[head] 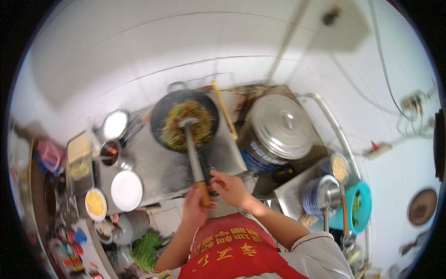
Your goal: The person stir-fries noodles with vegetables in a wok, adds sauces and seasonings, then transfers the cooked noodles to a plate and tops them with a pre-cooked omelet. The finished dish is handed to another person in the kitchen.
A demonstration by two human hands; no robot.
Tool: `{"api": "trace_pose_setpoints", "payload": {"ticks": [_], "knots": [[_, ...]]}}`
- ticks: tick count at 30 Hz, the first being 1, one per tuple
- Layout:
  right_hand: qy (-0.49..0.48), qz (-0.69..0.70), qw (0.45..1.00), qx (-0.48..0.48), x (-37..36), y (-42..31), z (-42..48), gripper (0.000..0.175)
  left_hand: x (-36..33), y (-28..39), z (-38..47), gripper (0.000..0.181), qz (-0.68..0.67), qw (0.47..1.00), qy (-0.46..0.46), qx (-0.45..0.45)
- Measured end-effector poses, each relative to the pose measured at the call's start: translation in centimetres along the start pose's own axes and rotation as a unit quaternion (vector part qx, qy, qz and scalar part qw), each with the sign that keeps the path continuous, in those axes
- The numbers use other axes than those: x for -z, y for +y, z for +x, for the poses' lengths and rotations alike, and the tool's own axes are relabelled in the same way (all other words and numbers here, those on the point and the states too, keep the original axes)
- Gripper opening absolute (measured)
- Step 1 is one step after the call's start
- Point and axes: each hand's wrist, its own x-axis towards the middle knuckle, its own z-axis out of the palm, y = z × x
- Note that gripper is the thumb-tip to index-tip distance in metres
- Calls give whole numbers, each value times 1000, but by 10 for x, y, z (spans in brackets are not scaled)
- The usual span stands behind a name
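My left hand (197,205) is closed around the wooden handle (202,193) of a long metal wok spatula (191,150). The spatula's blade rests on a heap of shredded, browned and green food (174,134) in a dark wok (156,122). A loop handle (177,84) stands on the wok's far rim. My right hand (230,188) is just right of the spatula handle, fingers curled beside a dark, blurred part at the stove's front edge. Whether it grips that part is not clear. Beneath the wok is a steel stove top (150,174).
A large lidded steel pot (278,125) stands to the right. Left are a white plate (127,190), a dish of yellow shreds (95,205) and a container of red sauce (110,151). Stacked bowls (312,198) and a turquoise basin (366,205) sit right. Leafy greens (148,249) lie low left.
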Motion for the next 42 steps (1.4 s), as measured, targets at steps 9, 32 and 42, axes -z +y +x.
{"api": "trace_pose_setpoints", "payload": {"ticks": [9,32,42], "knots": [[344,-308,883,-91,248,36,-251,25,53,27,52,14,90,990,95,-57],[291,707,615,-193,405,174,-364,23,-7,33,28,47,259,928,256,-73],[185,371,885,-211,284,12,-173,32,32,43,-42,53,310,914,252,-68]]}}
